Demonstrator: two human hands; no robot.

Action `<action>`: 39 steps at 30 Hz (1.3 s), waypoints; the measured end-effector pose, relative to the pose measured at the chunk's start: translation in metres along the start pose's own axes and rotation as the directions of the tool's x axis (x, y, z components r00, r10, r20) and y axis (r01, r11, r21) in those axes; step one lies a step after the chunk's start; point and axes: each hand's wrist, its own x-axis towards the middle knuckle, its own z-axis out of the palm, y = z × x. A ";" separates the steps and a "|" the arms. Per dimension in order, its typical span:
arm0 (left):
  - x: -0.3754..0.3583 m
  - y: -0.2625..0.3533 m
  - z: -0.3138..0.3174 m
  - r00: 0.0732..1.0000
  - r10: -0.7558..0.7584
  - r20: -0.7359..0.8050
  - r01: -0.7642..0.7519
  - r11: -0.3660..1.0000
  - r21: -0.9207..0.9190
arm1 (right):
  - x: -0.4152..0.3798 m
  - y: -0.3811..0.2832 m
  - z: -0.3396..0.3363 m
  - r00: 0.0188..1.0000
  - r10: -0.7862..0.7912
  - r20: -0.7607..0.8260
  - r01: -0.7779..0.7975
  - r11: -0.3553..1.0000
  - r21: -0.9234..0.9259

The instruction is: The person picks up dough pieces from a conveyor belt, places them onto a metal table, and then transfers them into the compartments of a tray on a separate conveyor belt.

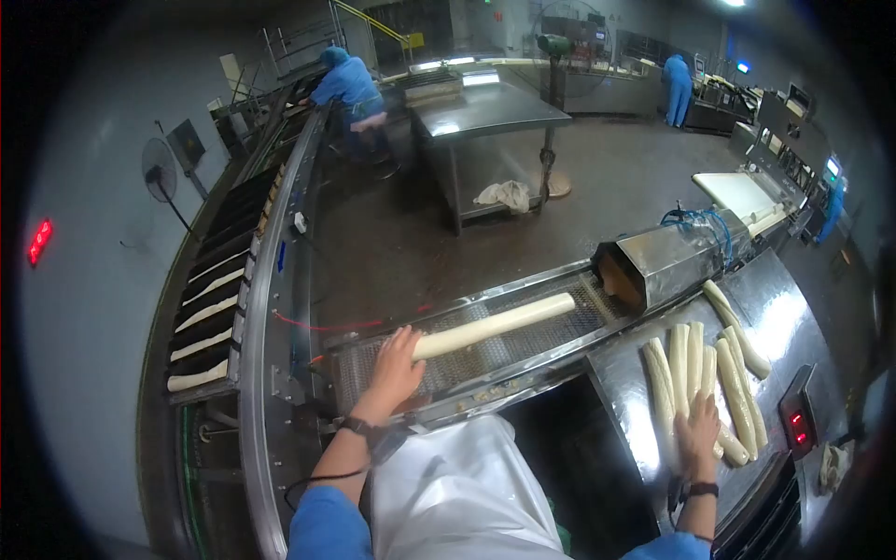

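A long, pale dough roll [504, 324] lies lengthwise on the mesh conveyor belt [457, 373]. My left hand [399, 362] is closed around its left end, with the fingers over the top. Several similar dough rolls [659, 378] lie side by side on the steel table [621, 392] to the right. Among them, my right hand [698, 437] has its fingers curled on one dough roll [709, 371], covering part of it. Another dough roll [737, 331] rests apart at the back of that group.
A metal hood [667, 261] covers the belt's right end. At left, a tray conveyor [219, 280] carries dough strips in dark trays. A red-lit display [799, 427] stands by the table. A person in blue [347, 84] works at the far left; another person [677, 89] stands farther back.
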 end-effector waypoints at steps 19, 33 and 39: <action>0.017 -0.027 -0.031 0.878 -0.293 0.380 0.301 0.953 0.040 | -0.091 -0.010 0.041 0.892 0.289 -0.348 -0.248 0.956 0.158; 0.018 -0.112 -0.076 0.927 -0.241 0.289 0.237 0.970 0.047 | -0.041 -0.084 -0.017 0.993 0.048 0.109 -0.021 0.971 -0.239; 0.019 -0.117 -0.044 0.580 -0.525 0.623 0.808 0.469 -0.356 | -0.054 -0.118 -0.015 0.984 0.069 0.167 -0.031 0.975 -0.221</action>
